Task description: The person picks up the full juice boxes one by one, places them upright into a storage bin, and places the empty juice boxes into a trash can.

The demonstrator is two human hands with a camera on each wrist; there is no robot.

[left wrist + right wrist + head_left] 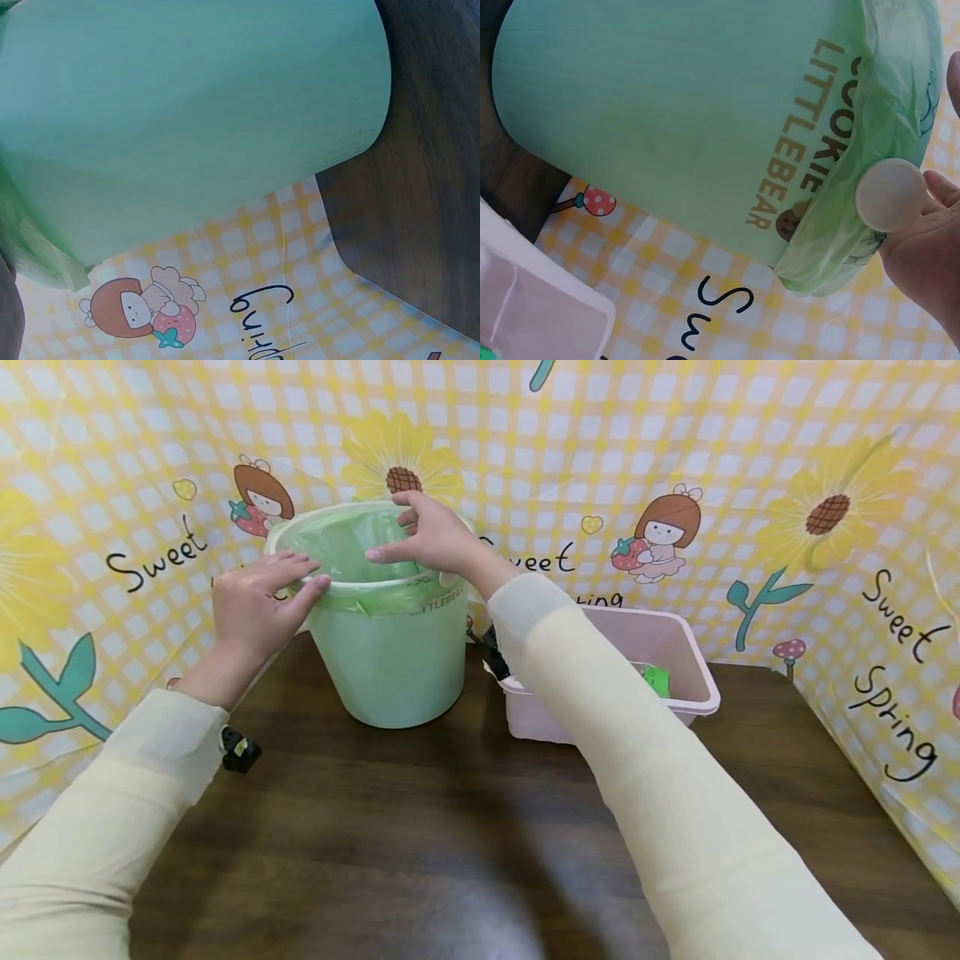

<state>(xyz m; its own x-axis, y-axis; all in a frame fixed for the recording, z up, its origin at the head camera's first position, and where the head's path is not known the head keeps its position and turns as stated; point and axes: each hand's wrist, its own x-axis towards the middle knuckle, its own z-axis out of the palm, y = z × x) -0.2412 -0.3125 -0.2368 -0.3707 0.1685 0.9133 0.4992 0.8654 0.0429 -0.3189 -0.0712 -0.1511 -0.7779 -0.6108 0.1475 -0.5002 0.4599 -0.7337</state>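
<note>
A pale green trash bin stands upright on the table, lettered on its side. A thin green trash bag lines it, its edge folded down outside the rim. At the rim's left side is my left hand, fingertips over the edge and thumb extended beside it. My right hand is at the right of the opening, fingers apart and slightly bent, nothing held. In the right wrist view it is close beside a round white knob on the rim. The left wrist view shows mostly the bin's side.
Right of the bin sits a pink plastic basket, partly hidden by my right sleeve, with a small bright green item inside. A yellow checked cloth hangs behind and at both sides of the dark wooden table.
</note>
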